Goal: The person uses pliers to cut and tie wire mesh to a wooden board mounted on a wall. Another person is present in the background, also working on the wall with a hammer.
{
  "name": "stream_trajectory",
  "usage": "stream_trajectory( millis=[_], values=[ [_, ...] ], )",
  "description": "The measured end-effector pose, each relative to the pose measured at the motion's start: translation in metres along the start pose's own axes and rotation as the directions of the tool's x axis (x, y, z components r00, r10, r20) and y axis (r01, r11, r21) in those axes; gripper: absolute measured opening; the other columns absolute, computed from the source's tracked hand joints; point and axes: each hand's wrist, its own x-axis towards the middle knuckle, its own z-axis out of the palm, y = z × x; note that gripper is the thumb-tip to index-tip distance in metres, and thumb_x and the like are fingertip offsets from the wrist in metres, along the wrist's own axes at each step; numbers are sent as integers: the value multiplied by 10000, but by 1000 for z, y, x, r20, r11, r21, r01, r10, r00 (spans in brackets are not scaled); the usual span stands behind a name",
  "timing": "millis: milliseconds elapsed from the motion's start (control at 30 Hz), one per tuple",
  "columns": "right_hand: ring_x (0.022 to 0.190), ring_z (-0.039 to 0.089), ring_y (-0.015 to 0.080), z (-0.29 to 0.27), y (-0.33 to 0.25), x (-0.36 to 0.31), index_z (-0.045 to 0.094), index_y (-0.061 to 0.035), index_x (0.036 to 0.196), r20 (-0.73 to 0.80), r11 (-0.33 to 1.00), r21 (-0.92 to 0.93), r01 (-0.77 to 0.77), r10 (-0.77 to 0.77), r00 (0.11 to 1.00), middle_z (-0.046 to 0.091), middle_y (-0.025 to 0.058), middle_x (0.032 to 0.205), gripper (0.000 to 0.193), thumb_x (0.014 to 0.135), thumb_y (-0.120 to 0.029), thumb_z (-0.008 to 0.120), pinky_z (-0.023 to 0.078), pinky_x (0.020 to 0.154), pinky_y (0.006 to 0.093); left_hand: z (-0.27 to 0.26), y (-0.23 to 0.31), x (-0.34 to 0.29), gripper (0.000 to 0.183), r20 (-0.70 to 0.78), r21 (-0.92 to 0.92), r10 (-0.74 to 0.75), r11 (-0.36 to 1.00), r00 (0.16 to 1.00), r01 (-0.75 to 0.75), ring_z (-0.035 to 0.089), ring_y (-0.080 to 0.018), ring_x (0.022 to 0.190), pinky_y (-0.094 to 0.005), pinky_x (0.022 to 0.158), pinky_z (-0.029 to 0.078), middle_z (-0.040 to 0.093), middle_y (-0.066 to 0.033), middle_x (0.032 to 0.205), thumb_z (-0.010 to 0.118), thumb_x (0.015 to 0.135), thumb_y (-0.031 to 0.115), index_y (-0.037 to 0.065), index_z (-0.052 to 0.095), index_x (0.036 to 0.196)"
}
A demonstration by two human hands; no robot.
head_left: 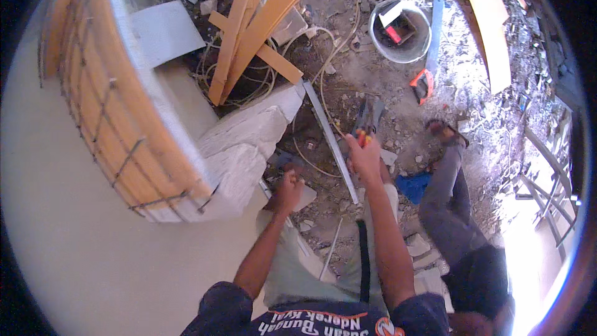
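Note:
My right hand (365, 157) is closed around a hand tool with red and yellow handles (364, 137), which looks like pliers or snips. Its far end is hard to make out against a dark patch. My left hand (288, 191) is curled shut beside a pale flat fragment (305, 198); whatever may be in the fingers is too small to name. Between the two hands a straight grey metal strip (331, 142) slants down over the rubble. Another thin metal strip passes under my left forearm.
On the left stands a wooden-sided form (140, 130) with wires across it. Wooden boards (239, 43) and a loose hose lie ahead. A bucket (401, 31), a handsaw with an orange handle (422, 86) and another person's leg (449, 205) are to the right.

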Motion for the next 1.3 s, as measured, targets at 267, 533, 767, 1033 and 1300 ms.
stream_trajectory(
  millis=[267,533,767,1033,1300],
  values=[
    [693,495,87,-29,12,9,587,-23,1098,-93,988,-154,3,-18,995,531,-7,774,327,879,-204,751,444,655,264,89,-80,238,764,-62,538,112,841,992,-61,476,-427,1322,-524,1082,417,465,-287,1427,778,804,251,51,424,1451],
    [707,494,90,-35,21,19,590,-19,1079,-115,990,-134,43,-58,992,548,-3,796,303,886,-198,739,445,666,265,134,-76,265,439,-36,636,284,746,958,-197,573,-403,1187,-563,955,465,601,-240,1249,741,849,200,68,572,1233],
    [662,489,92,-59,33,16,597,-6,1052,-283,967,-215,138,-196,939,552,-7,754,289,896,-207,732,425,606,270,111,0,139,248,311,313,451,782,836,-538,657,-434,879,-506,788,533,673,-231,939,608,888,80,40,624,1133],
    [416,385,96,-139,-42,-76,586,-62,966,-257,989,126,73,-38,966,430,-27,611,134,978,-185,638,328,351,290,-6,208,-71,349,122,-215,650,755,750,-620,578,-381,1097,-467,954,464,609,-175,1141,576,881,21,51,587,1228],
    [425,394,93,-195,-207,-192,529,-71,1053,-370,921,65,385,-336,866,448,10,674,225,950,-203,680,315,327,270,-280,424,-308,247,157,-485,851,508,501,-712,590,-346,1120,-433,961,460,589,-172,1159,559,1012,177,31,549,1211]
  ],
)
